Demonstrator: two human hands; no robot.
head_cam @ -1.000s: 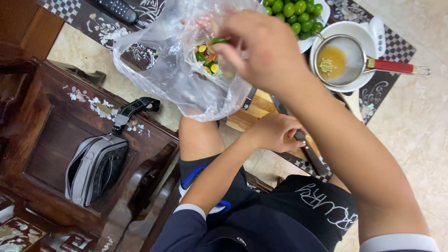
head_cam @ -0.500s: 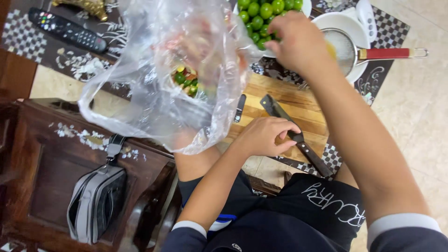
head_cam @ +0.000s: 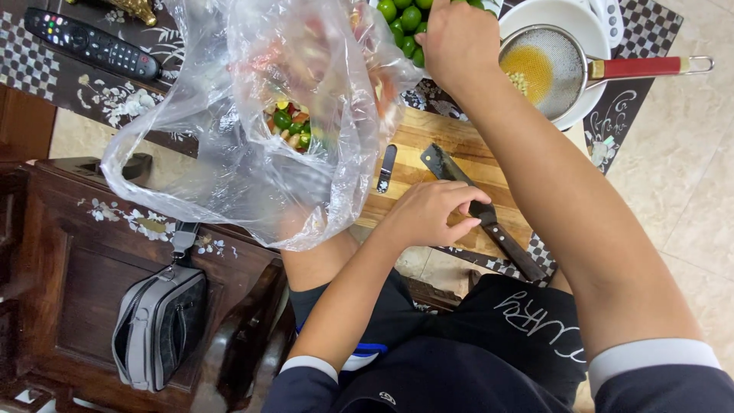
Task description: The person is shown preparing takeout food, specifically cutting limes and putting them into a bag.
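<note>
grey pouch bag [head_cam: 157,325]: nearest on the left, lying on a dark wooden chair [head_cam: 69,252] with pale inlay.

left hand [head_cam: 428,212]: near centre, fingers loosely curled and partly spread, resting on the knife handle [head_cam: 501,237]; grip not closed tight as far as can be seen.

knife [head_cam: 478,210]: dark blade flat on the wooden cutting board [head_cam: 428,164], handle pointing near and right.

clear plastic bag [head_cam: 252,122]: hanging left of the board, with green, red and yellow scraps inside.

right hand [head_cam: 459,38]: far centre, closed on the bag's top edge, just beside the green limes [head_cam: 401,19].

metal strainer [head_cam: 543,69]: far right, red handle, sitting in a white bowl [head_cam: 589,23], yellowish pulp and seeds inside.

black remote control [head_cam: 92,46]: far left on the patterned table mat [head_cam: 115,95].
</note>
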